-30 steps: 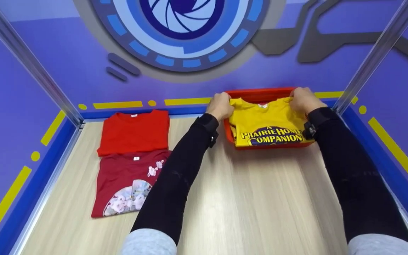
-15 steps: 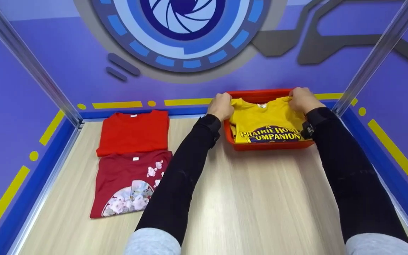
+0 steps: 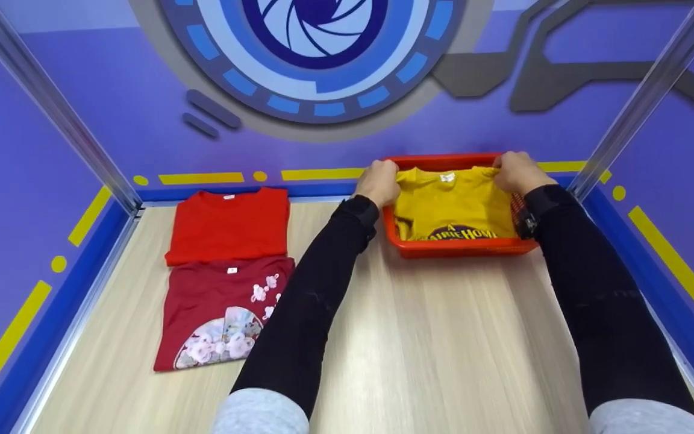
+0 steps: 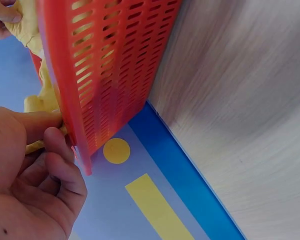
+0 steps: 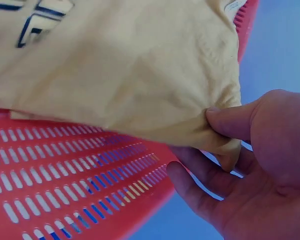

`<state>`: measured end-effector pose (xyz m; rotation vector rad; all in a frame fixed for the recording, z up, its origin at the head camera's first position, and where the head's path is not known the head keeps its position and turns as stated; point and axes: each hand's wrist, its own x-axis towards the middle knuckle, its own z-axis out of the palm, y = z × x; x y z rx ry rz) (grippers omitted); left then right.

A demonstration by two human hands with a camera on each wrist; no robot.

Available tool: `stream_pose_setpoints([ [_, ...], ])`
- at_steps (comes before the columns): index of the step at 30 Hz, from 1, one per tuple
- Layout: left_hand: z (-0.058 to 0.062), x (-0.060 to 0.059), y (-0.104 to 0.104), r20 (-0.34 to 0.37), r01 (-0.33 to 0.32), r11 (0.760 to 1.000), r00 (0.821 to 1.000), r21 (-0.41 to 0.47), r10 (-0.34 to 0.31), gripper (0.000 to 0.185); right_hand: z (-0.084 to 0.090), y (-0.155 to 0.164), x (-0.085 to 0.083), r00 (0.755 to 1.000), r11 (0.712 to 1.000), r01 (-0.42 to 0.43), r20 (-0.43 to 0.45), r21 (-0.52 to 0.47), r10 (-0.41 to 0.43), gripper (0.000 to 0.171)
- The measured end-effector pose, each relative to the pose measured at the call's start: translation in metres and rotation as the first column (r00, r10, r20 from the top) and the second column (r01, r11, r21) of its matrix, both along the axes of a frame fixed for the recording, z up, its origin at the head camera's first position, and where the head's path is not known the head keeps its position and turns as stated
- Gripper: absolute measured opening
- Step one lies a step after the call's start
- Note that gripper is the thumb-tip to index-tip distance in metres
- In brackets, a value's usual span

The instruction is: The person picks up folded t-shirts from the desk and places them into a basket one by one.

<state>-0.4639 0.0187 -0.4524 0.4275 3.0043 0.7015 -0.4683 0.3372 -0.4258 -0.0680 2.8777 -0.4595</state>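
both hands, left hand [image 3: 378,181] and right hand [image 3: 517,171], pinch the yellow shirt's [image 3: 452,202] far corners inside the red basket [image 3: 461,247] on the desk [image 3: 431,337].

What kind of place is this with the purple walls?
Probably a staged booth for practising laundry sorting, not a home. A pale wooden table sits inside purple walls with a big blue lens emblem, metal frame poles stand at the corners, and folded shirts lie beside a red basket.
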Motion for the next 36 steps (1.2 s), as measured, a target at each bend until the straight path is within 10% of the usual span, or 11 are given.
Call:
stream_pose_setpoints([
  [11,-0.01,0.004,0.0,0.009,-0.024,0.999,1.0,0.038,0.024,0.015,-0.02,-0.001,0.0,0.992,1.0,-0.007,-0.124,0.013,0.008,0.044],
  [16,-0.015,0.006,0.002,-0.107,-0.073,0.994,0.991,0.082,0.082,0.04,-0.017,-0.004,0.002,0.988,0.999,0.049,-0.149,0.006,-0.048,0.048],
  [20,-0.008,0.014,0.009,-0.189,0.003,1.0,0.982,-0.022,-0.008,0.033,-0.003,-0.009,0.011,0.993,0.998,-0.009,-0.116,0.066,0.017,0.05],
  [27,0.0,0.058,0.036,0.123,0.34,0.917,0.939,-0.207,-0.32,0.043,-0.009,-0.015,0.039,0.955,0.955,-0.287,0.094,0.072,0.28,0.038],
  [32,-0.001,0.073,0.045,0.293,0.34,0.861,0.926,-0.377,-0.237,0.078,-0.025,-0.016,0.052,0.925,0.95,-0.312,0.235,0.027,0.298,0.048],
  [36,-0.002,0.072,0.045,0.271,0.318,0.829,0.94,-0.46,-0.21,0.081,-0.03,-0.016,0.055,0.928,0.948,-0.317,0.219,0.036,0.302,0.05],
])
